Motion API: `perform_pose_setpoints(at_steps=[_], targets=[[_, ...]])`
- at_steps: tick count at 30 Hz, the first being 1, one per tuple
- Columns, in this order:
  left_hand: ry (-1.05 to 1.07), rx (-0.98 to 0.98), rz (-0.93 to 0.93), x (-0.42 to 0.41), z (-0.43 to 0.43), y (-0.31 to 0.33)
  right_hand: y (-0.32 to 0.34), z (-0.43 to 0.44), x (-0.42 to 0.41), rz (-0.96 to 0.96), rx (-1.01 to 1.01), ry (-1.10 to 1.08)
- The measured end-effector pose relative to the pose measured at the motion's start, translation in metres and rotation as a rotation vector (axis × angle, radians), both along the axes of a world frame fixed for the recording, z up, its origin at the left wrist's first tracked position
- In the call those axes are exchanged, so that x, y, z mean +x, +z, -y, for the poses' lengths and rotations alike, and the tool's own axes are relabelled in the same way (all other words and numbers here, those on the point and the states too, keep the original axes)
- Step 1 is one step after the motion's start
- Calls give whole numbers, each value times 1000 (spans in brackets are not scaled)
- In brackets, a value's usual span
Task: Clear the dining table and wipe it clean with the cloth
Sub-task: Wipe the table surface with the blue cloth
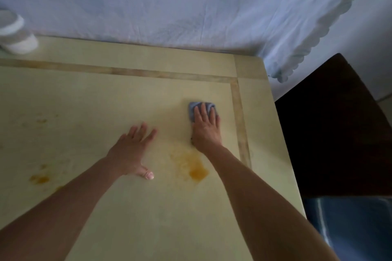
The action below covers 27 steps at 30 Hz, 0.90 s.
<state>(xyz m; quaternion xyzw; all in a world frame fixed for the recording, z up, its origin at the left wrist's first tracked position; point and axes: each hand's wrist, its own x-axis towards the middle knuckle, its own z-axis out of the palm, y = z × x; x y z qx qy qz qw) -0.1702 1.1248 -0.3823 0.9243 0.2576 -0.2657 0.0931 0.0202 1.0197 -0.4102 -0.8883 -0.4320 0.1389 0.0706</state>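
Two bare hands lie flat on the pale yellow wooden bench, one to each side of a large amber-brown stain. The right hand is just beyond the stain, toward the far edge. Its straight fingers are spread and press down on a small folded blue-grey cloth. They cover most of the cloth, and only its far and left edges show. The heel of that hand nearly touches the faded upper fringe of the stain. The left hand is open, palm down on the bare bench just left of the stain. Its fingers are fanned, its thumb points back toward the person, and it holds nothing.

Well left of the stain, a smaller amber blotch marks the surface, with fainter specks beyond it. A tan inlaid stripe runs along the bench to the right of the stain, then turns at the far right corner to follow the far side. Far to the left beyond the stain, at the bench's back edge, stand blurred white round containers, perhaps stacked bowls or tubs. Behind the bench hangs a white fabric with a scalloped hem. Right of the stain, past the bench edge, is a dark brown piece of furniture. Nearer the person on that side is a shiny blue surface.
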Motion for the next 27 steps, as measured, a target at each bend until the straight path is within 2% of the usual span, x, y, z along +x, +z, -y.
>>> perform_pose_setpoints(at_steps=[3,6,8,10,14,17,20,23,27], targets=[[30,-19,14,0,2,2,0,-29,-27,-12,15,258],[54,-57,-16,0,1,4,-3,-29,-8,-11,-14,402],[53,-55,-42,5,-1,10,-3,-16,20,-6,-26,340],[104,-83,-30,16,-7,19,-1,3,59,7,-34,190],[306,-182,209,48,-31,30,-1,49,126,27,-27,-80],[307,-103,175,89,-44,24,-4,59,157,35,-24,-258],[392,-88,109,119,-62,16,-7,41,172,118,-14,-334],[518,-156,90,126,-73,7,-9,12,178,104,10,-364],[528,-162,54,128,-71,-2,-13,-32,167,118,77,-240]])
